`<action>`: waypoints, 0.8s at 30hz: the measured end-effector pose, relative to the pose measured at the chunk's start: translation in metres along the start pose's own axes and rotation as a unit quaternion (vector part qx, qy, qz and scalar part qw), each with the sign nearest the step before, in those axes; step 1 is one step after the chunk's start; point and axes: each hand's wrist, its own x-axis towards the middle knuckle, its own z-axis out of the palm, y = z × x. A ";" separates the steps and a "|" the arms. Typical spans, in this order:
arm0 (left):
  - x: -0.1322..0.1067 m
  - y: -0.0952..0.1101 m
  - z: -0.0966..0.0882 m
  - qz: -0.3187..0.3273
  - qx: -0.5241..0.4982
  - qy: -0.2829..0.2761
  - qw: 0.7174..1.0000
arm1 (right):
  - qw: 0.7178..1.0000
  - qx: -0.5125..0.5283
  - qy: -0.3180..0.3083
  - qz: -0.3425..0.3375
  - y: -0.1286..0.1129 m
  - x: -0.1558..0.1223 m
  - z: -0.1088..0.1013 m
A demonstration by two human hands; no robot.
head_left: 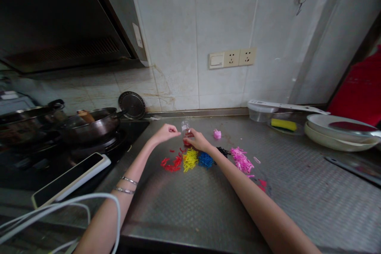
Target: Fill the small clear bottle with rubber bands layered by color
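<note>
My right hand (196,139) is closed around a small clear jar (185,127) that stands upright near the middle of the counter, with red bits inside. Just left of the jar, my left hand (166,133) has its fingers curled into a pinch, the tips close to the jar; whatever they hold is too small to make out. In front of both hands lie piles of what look like small rubber bands: red (172,164), yellow (190,159), blue (205,159), black (222,151) and pink (241,160). My right forearm partly covers the blue and black piles.
A small pink object (217,134) sits behind the piles. At left are a phone (70,178), white cables (117,214) and a pan (92,125) on the stove. At right are a plastic tub (262,112), a yellow sponge (283,124), stacked dishes (336,141) and a knife (353,170).
</note>
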 end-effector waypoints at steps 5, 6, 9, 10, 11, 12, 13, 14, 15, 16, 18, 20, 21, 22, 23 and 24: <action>-0.015 -0.003 0.013 -0.025 0.048 -0.256 0.965 | 1.000 0.010 0.001 0.004 0.002 0.000 0.001; -0.016 -0.003 0.015 -0.025 0.052 -0.273 0.960 | 1.000 0.012 0.001 0.004 0.002 0.000 0.002; -0.016 0.000 0.021 -0.020 0.053 -0.284 0.957 | 1.000 0.016 0.002 0.003 0.002 0.000 0.002; -0.015 0.001 0.022 -0.020 0.054 -0.285 0.957 | 1.000 0.016 0.002 0.002 0.002 0.000 0.002; -0.015 0.001 0.024 -0.020 0.056 -0.286 0.956 | 1.000 0.017 0.003 0.001 0.002 0.000 0.002; -0.015 0.001 0.025 -0.020 0.058 -0.287 0.956 | 1.000 0.017 0.003 0.001 0.002 0.000 0.002; -0.015 0.000 0.026 -0.019 0.061 -0.286 0.956 | 1.000 0.016 0.004 0.001 0.002 0.001 0.002; -0.015 -0.001 0.027 -0.016 0.062 -0.284 0.957 | 1.000 0.016 0.004 0.001 0.002 0.001 0.002; -0.015 -0.002 0.028 -0.012 0.062 -0.282 0.957 | 1.000 0.015 0.003 0.001 0.003 0.001 0.003; -0.015 -0.003 0.029 -0.008 0.060 -0.278 0.959 | 1.000 0.014 0.003 0.001 0.003 0.001 0.003; -0.015 -0.004 0.030 -0.001 0.054 -0.273 0.961 | 1.000 0.013 0.004 0.000 0.005 0.001 0.003; -0.014 -0.004 0.030 -0.003 0.047 -0.276 0.960 | 1.000 0.013 0.005 -0.001 0.006 0.001 0.003; -0.015 -0.003 0.029 -0.006 0.044 -0.280 0.959 | 1.000 0.013 0.006 -0.002 0.006 0.001 0.003; -0.015 -0.003 0.029 -0.009 0.041 -0.286 0.957 | 1.000 0.013 0.006 -0.003 0.006 0.001 0.003; -0.015 -0.002 0.029 -0.011 0.039 -0.292 0.956 | 1.000 0.012 0.006 -0.005 0.006 0.001 0.003; -0.015 -0.001 0.029 -0.013 0.038 -0.298 0.954 | 1.000 0.012 0.006 -0.007 0.006 0.001 0.003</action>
